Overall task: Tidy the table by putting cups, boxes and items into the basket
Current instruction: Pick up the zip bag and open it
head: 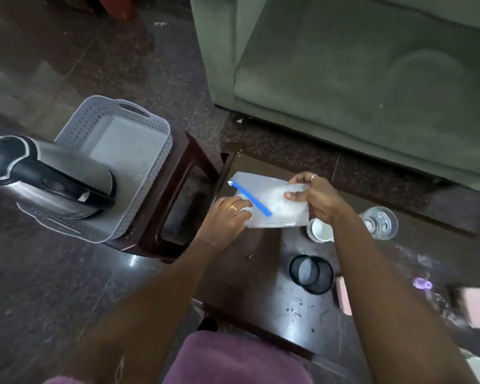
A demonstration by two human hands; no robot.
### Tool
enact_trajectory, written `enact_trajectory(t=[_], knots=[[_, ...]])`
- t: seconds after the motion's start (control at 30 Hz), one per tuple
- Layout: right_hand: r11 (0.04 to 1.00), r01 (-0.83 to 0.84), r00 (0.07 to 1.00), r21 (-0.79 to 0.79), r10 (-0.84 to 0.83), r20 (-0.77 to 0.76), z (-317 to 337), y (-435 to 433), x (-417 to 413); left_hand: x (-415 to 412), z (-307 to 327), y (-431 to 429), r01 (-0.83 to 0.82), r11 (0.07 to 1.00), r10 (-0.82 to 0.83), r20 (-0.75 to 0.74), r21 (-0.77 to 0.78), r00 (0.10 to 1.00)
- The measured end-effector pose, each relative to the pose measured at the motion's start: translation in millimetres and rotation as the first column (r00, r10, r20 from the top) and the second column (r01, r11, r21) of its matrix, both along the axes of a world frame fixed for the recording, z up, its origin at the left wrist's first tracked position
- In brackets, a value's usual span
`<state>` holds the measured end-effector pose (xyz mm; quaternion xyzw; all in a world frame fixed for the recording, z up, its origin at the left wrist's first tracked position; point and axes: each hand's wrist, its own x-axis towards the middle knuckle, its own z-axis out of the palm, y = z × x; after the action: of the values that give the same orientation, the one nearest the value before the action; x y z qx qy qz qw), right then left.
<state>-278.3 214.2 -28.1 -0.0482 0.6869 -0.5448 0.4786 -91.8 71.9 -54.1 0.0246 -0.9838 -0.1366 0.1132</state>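
While the curled fingers of both hands pinch it, a soft, crinkled clear plastic bag point(277, 200) with a blue zip strip point(251, 198) is held over the dark glossy table point(261, 273). The left hand point(227, 214) grips its near edge, and the right hand point(313, 195) clamps its far corner between thumb and fingers. Close by on the table stand a round white cup point(320, 230), a clear glass point(380, 223) and a black mesh pot point(312, 274). To the left, on a stool point(183, 189), a grey perforated plastic basket point(161, 151) holds a steel kettle point(53, 176).
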Motion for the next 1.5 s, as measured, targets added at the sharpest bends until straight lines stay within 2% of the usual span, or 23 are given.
enact_trajectory(t=[0.07, 0.13, 0.2, 0.23, 0.27, 0.3, 0.37, 0.4, 0.43, 0.47, 0.5, 0.57, 0.6, 0.7, 0.73, 0.9, 1.0, 1.07, 1.13, 1.3, 1.37, 1.43, 1.5], knots=[[0.998, 0.067, 0.998, -0.008, -0.067, 0.003, -11, 19, 7, 8, -7, 16, -0.015, 0.998, 0.011, 0.063, 0.063, 0.998], [0.991, 0.126, 0.990, -0.037, -0.123, 0.076, -21, 35, 14, 19, -14, 29, -0.095, 0.966, 0.053, 0.175, 0.242, 0.983], [0.987, 0.155, 0.979, -0.037, -0.149, 0.143, -26, 52, 22, 25, -18, 41, -0.288, 0.829, 0.163, 0.284, 0.480, 0.945], [0.985, 0.168, 0.972, -0.037, -0.159, 0.173, -28, 61, 26, 23, -19, 45, -0.392, 0.749, 0.271, 0.293, 0.533, 0.917], [0.982, 0.184, 0.963, -0.042, -0.171, 0.208, -30, 69, 30, 18, -20, 50, -0.511, 0.644, 0.409, 0.308, 0.570, 0.859], [0.976, 0.210, 0.949, -0.060, -0.189, 0.252, -30, 76, 35, 12, -20, 53, -0.616, 0.468, 0.526, 0.360, 0.634, 0.770], [0.954, 0.280, 0.911, -0.102, -0.231, 0.342, -30, 88, 42, 0, -19, 52, -0.660, 0.007, 0.612, 0.519, 0.751, 0.597], [0.947, 0.301, 0.897, -0.109, -0.242, 0.369, -30, 94, 44, -4, -21, 50, -0.643, -0.150, 0.604, 0.585, 0.751, 0.542], [0.946, 0.308, 0.889, -0.105, -0.247, 0.386, -29, 98, 46, -5, -23, 47, -0.633, -0.235, 0.579, 0.629, 0.738, 0.519], [0.947, 0.305, 0.885, -0.098, -0.244, 0.396, -28, 102, 47, -5, -24, 46, -0.614, -0.249, 0.548, 0.631, 0.749, 0.549], [0.951, 0.297, 0.882, -0.090, -0.237, 0.407, -28, 106, 47, -3, -26, 45, -0.608, -0.188, 0.516, 0.605, 0.771, 0.607], [0.956, 0.282, 0.876, -0.073, -0.226, 0.426, -28, 110, 49, -1, -27, 44, -0.615, 0.056, 0.483, 0.517, 0.787, 0.706], [0.957, 0.284, 0.871, -0.063, -0.230, 0.434, -29, 111, 49, -1, -25, 45, -0.595, 0.138, 0.458, 0.482, 0.791, 0.747], [0.940, 0.338, 0.848, -0.040, -0.286, 0.447, -33, 113, 50, -1, -20, 48, -0.558, 0.438, 0.484, 0.338, 0.705, 0.807], [0.932, 0.361, 0.841, -0.029, -0.312, 0.441, -35, 114, 50, 0, -18, 48, -0.549, 0.489, 0.502, 0.295, 0.678, 0.813], [0.919, 0.393, 0.841, 0.020, -0.368, 0.397, -41, 120, 55, 4, 5, 46, -0.488, 0.592, 0.501, 0.182, 0.641, 0.846], [0.915, 0.393, 0.877, 0.084, -0.401, 0.263, -38, 111, 57, -1, 19, 40, -0.489, 0.641, 0.530, 0.120, 0.592, 0.839], [0.904, 0.408, 0.910, 0.126, -0.413, 0.016, -32, 100, 54, -7, 28, 35, -0.481, 0.654, 0.545, 0.076, 0.584, 0.835], [0.883, 0.437, 0.863, 0.170, -0.358, -0.355, -18, 89, 47, -15, 38, 31, -0.451, 0.644, 0.551, 0.034, 0.617, 0.834], [0.936, 0.301, 0.598, -0.182, -0.334, -0.729, 29, 48, 49, -29, 58, 25, -0.462, 0.551, 0.660, -0.024, 0.695, 0.751], [0.866, 0.412, 0.561, -0.284, -0.487, -0.670, 43, 36, 44, -30, 64, 23, -0.473, 0.500, 0.706, -0.025, 0.725, 0.708], [0.676, 0.654, 0.488, -0.340, -0.720, -0.494, 52, 32, 32, -28, 67, 19, -0.492, 0.472, 0.740, -0.026, 0.731, 0.672], [0.467, 0.840, 0.320, -0.276, -0.837, -0.443, 54, 37, 23, -27, 69, 18, -0.512, 0.475, 0.746, -0.019, 0.716, 0.666]])
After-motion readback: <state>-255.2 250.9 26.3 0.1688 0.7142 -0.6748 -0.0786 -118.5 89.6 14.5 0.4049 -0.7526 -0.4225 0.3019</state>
